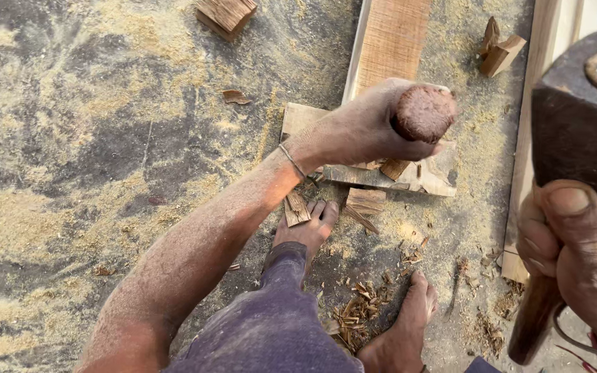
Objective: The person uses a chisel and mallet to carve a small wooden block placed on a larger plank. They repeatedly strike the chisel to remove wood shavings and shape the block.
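Nearest the lens, right hand (578,242) fingers wrap a wooden hammer handle (535,319), dark steel hammer head (578,110) above them. Beyond, left hand (374,124) fingers close around a round-topped chisel handle (423,112) over a board (409,173). Sawdust-strewn concrete floor (91,138) extends beyond, with a plank (388,41) lying past the left fingers.

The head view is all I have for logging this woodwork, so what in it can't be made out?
- Chisel: only its rounded butt shows; the left hand hides the shaft and the cutting end.
- Hammer: head cut off by the right edge and blurred, being close to the camera.
- Right hand: partly cut off at the right edge.
- Workpiece: the spot being cut lies under the left hand.
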`<move>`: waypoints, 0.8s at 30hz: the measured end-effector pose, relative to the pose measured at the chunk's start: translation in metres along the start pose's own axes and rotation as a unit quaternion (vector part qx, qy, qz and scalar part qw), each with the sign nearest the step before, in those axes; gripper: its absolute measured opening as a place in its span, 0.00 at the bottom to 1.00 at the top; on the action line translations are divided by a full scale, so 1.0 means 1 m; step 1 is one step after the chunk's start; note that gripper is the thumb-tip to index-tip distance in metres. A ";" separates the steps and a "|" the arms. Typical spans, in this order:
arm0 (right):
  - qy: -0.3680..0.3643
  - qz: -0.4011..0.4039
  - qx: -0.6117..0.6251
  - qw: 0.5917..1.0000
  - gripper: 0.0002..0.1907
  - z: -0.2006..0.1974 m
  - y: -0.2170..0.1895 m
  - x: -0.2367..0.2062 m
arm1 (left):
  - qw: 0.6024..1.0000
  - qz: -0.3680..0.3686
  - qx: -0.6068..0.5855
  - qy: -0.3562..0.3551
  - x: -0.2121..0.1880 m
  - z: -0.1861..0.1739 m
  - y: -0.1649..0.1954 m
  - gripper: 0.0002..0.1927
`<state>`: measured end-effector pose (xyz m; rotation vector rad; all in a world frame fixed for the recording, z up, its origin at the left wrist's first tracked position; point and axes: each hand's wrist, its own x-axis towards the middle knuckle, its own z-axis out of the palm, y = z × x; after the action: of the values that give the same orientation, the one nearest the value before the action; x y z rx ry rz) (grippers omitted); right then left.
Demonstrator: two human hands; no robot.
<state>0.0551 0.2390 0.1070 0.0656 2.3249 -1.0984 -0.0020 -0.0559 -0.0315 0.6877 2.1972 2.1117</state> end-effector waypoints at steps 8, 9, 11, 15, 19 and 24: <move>0.089 -0.123 -0.276 0.949 0.19 0.059 -0.082 0.002 | 0.992 -0.040 -0.081 -0.084 -0.003 0.001 0.010 0.25; 0.092 -0.100 -0.379 0.915 0.14 0.057 -0.082 0.006 | 0.992 -0.059 -0.072 -0.082 -0.002 0.000 0.011 0.24; 0.079 -0.134 -0.204 0.967 0.17 0.045 -0.069 0.010 | 0.991 -0.100 -0.052 -0.074 -0.001 0.001 0.014 0.23; -0.043 -0.126 0.065 0.989 0.22 0.019 -0.024 0.017 | 0.995 0.080 -0.053 -0.017 0.006 0.010 0.016 0.31; 0.003 -0.189 -0.138 0.972 0.23 0.016 -0.006 0.025 | 0.993 -0.012 -0.080 -0.086 0.011 0.016 0.012 0.24; 0.040 -0.153 -0.067 0.985 0.17 0.028 -0.036 0.001 | 0.992 0.027 -0.084 -0.090 0.016 0.025 0.007 0.23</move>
<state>0.0576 0.1948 0.1179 -0.3147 2.5345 -1.0946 -0.0067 -0.0276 -0.0223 0.8949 1.9061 2.1339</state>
